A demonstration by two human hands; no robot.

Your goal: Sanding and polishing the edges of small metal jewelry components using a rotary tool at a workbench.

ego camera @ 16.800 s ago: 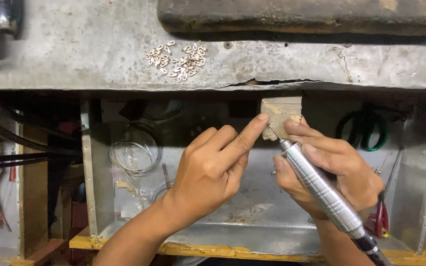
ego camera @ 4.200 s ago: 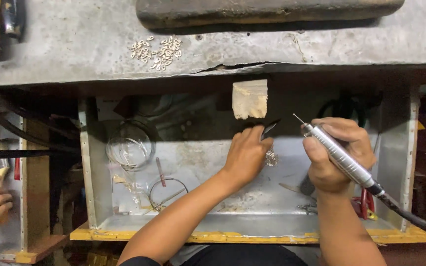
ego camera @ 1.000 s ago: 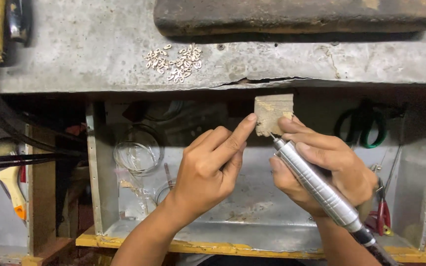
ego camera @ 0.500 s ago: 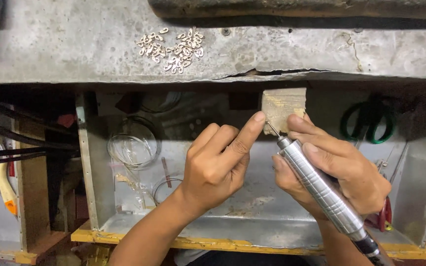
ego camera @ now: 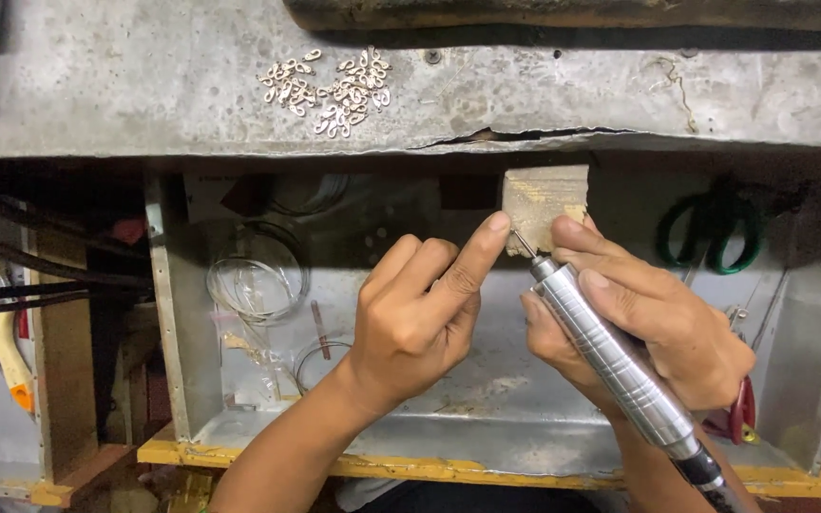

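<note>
- The right hand (ego camera: 653, 328) has its fingers closed round a silver rotary tool (ego camera: 615, 361), held like a pen.
- The tool's long axis runs from lower right up to upper left; its thin bit (ego camera: 523, 243) ends at the lower left corner of the wooden peg (ego camera: 544, 204).
- The left hand (ego camera: 420, 318) is curled, forefinger stretched to the same corner of the peg, its tip just left of the bit. Whether it pinches a small piece there I cannot tell; nothing shows between the fingers.
- Both hands meet at the peg, the left from the left, the right from below and right.
- The peg juts from under the grey table (ego camera: 144, 104).
- A heap of small metal links (ego camera: 330, 85) lies on the table, up and left of the peg, well apart from both hands.
- Green scissors (ego camera: 710, 228) hang right of the peg; wire rings (ego camera: 258, 280) lie left of it in the metal tray (ego camera: 515, 442).
</note>
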